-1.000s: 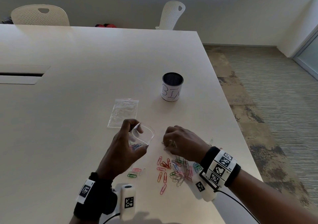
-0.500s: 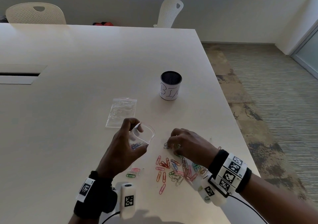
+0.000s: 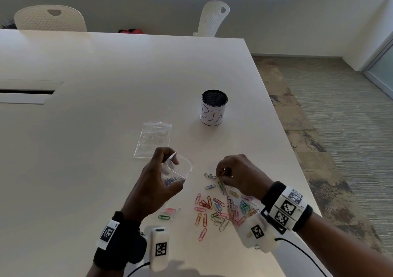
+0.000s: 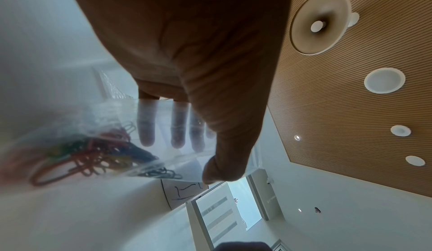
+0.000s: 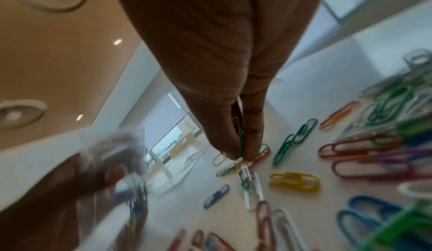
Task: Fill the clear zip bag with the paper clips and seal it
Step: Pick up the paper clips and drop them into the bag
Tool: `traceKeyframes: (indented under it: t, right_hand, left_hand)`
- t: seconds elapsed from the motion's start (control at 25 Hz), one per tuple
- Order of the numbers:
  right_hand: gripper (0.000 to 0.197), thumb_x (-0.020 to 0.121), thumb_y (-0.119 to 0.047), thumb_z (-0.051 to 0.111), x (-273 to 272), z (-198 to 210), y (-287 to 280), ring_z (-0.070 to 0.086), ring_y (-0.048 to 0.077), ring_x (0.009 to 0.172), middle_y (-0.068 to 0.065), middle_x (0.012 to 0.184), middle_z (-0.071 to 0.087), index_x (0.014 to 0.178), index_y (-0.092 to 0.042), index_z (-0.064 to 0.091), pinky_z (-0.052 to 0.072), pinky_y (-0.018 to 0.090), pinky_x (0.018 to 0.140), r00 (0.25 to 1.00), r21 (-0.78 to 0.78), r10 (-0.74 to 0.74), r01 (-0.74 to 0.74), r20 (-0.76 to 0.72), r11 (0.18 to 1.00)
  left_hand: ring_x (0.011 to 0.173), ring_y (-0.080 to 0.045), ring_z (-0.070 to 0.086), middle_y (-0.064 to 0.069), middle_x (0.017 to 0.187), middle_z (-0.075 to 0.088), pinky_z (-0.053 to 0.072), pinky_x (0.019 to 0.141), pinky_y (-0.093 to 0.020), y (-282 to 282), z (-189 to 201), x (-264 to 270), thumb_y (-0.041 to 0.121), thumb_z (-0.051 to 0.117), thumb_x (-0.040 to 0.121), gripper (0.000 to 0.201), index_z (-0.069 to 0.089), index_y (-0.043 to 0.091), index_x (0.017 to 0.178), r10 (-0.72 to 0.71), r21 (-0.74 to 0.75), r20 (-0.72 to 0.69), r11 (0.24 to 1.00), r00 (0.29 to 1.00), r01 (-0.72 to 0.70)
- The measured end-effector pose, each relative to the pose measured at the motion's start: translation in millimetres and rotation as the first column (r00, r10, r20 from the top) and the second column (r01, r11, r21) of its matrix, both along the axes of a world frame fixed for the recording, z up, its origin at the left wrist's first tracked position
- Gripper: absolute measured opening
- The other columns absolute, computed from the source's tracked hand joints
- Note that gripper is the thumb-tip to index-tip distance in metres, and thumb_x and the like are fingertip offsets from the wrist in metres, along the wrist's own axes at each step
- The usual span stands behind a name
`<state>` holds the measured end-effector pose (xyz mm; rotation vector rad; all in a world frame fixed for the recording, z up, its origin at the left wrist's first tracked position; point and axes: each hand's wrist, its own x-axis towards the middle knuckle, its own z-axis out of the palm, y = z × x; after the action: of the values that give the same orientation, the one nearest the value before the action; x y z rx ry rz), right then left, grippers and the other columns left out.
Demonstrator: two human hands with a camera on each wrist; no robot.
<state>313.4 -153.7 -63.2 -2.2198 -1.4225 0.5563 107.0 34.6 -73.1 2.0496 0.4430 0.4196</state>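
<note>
Left hand: the left hand (image 3: 158, 183) is raised above the white table (image 3: 89, 111); the clear zip bag (image 3: 180, 167) is gripped in its curled fingers (image 4: 147, 125) and thumb, with the mouth held open and turned toward the other hand.
Bag contents: a small cluster of coloured paper clips (image 4: 88, 153) is seen lying at the bottom of the bag.
Right hand: the right hand (image 3: 240, 175) is lowered over the far edge of the loose pile; several paper clips (image 5: 239, 136) are pinched between its thumb and fingertips, just above the tabletop.
Loose clips: the remaining paper clips (image 3: 221, 210) are spread flat on the table between the two wrists, a few of them lying apart near the left wrist.
Second bag: a flat plastic bag (image 3: 153, 139) is laid on the table beyond the left hand, well apart from the pile.
Pen cup: a black mesh cup (image 3: 213, 107), wrapped in a handwritten white label, is stood upright farther back, near the right table edge.
Wrists: marker-coded bands are worn on both.
</note>
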Motion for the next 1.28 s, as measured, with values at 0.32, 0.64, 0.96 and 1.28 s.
traceKeyframes:
  t: [0.32,0.64,0.96,1.28]
  right_hand:
    - [0.014,0.086,-0.005,0.080,-11.3,45.5,5.9,0.078,0.028,0.091,0.013,0.093,0.080,0.099,-0.003,0.077,0.063,0.037,0.089,0.764,0.187,-0.121,0.303,-0.633,0.934]
    - [0.010,0.084,-0.008,0.083,-57.6,62.6,56.2,0.077,0.009,0.080,0.002,0.087,0.081,0.092,-0.010,0.079,0.065,0.032,0.080,0.901,0.333,-0.048,0.208,-0.432,0.920]
    - [0.019,0.090,-0.008,0.076,-59.6,62.8,65.9,0.078,0.011,0.090,0.005,0.105,0.081,0.109,-0.010,0.080,0.064,0.028,0.082,0.978,0.241,0.079,-0.031,-0.191,0.970]
    - [0.009,0.090,-0.010,0.077,-48.5,76.4,48.4,0.072,0.009,0.078,-0.001,0.090,0.076,0.098,-0.013,0.078,0.062,0.034,0.073,0.998,0.366,0.068,-0.056,-0.019,0.929]
  left_hand:
    - [0.099,-0.024,0.069,0.025,0.112,0.056,0.067,0.078,-0.035,-0.5,-4.3,3.6,0.019,0.089,0.081,0.061,0.044,0.031,0.120,-0.010,0.021,-0.002,1.000,1.000,0.010]
    - [0.095,-0.020,0.071,0.010,0.115,0.066,0.065,0.072,-0.029,-1.3,-0.7,2.6,0.020,0.087,0.082,0.062,0.043,0.035,0.123,0.018,0.015,-0.020,1.000,1.000,-0.018]
    - [0.098,-0.005,0.071,0.009,0.112,0.069,0.058,0.070,-0.015,-3.7,3.4,2.7,0.008,0.085,0.084,0.061,0.045,0.025,0.127,0.034,-0.021,0.006,0.999,0.999,-0.034]
    - [0.081,-0.008,0.067,0.018,0.103,0.062,0.055,0.064,-0.014,0.9,7.8,-3.2,0.011,0.087,0.079,0.055,0.047,0.019,0.118,0.039,0.003,0.030,0.999,0.999,-0.039]
